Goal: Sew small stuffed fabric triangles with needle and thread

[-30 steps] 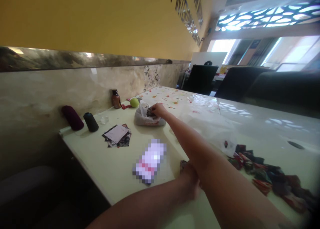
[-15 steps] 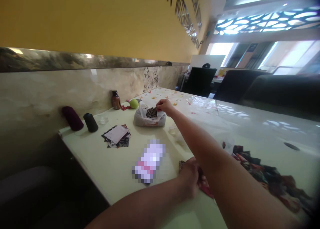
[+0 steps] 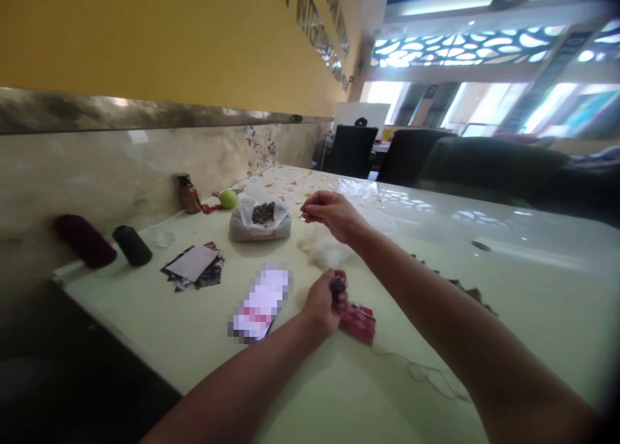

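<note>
The bag point(image 3: 259, 231) sits on the table point(image 3: 334, 392), its mouth gaping over dark bits point(image 3: 263, 213) inside. The right hand point(image 3: 334, 215) hangs just right of the bag, apart from it, thumb and fingertips pressed together; what they pinch, if anything, is too small to tell. On the near side of the bag and to its right, the left hand point(image 3: 325, 302) is curled tight round the red cloth point(image 3: 359, 323), part of which sticks out beside the fist. A thread point(image 3: 438, 376) lies farther right and nearer than the bag. Nearer than the bag is a blurred slab point(image 3: 264, 299); to its left lie papers point(image 3: 194, 263) and, farther off, two spools point(image 3: 132, 246). Behind the bag, leftward, are a green ball point(image 3: 228, 199) and a bottle point(image 3: 188, 194).
</note>
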`<state>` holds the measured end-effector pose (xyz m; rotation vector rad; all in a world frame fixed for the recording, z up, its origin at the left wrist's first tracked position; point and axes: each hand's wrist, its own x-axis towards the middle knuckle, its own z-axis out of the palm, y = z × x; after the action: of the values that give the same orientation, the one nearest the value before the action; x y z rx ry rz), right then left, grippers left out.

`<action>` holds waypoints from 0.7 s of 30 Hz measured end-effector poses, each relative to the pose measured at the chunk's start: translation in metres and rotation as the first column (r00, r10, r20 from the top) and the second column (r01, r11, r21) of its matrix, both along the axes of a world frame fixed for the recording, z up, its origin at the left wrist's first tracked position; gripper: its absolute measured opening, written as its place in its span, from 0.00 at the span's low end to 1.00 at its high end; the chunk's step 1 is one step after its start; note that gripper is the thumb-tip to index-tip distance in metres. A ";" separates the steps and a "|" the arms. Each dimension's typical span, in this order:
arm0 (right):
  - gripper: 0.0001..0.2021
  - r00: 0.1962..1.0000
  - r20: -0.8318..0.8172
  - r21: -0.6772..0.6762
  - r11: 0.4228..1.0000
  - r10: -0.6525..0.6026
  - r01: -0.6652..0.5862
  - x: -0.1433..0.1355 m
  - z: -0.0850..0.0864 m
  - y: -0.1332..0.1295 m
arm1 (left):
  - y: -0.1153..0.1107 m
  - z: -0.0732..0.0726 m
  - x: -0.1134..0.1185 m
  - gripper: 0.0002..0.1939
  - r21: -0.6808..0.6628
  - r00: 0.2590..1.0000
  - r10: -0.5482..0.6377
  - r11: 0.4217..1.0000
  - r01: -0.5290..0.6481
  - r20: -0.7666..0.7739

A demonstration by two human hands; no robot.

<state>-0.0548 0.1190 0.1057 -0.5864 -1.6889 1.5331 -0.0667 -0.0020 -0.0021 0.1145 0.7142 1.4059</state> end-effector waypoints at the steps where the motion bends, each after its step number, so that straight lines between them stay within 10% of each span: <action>1: 0.05 1.000 0.001 0.024 1.000 -0.012 0.012 0.019 0.000 -0.014 | 0.001 0.001 -0.001 0.07 0.000 1.000 0.001 1.000 -0.001 0.000; 9: 0.03 0.961 0.069 0.185 0.950 -0.266 0.250 0.127 -0.024 -0.107 | -0.005 -0.003 0.005 0.12 0.066 0.994 -0.095 0.993 0.098 -0.056; 21: 0.02 0.890 0.227 0.256 0.905 -0.397 0.338 0.162 -0.075 -0.134 | -0.033 0.001 0.029 0.14 0.112 0.940 -0.261 0.950 0.291 -0.221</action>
<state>0.1069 -0.0147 0.0304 -0.9808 -1.7881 1.0205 -0.0376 -0.0350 -0.0011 0.4615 0.7338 1.1822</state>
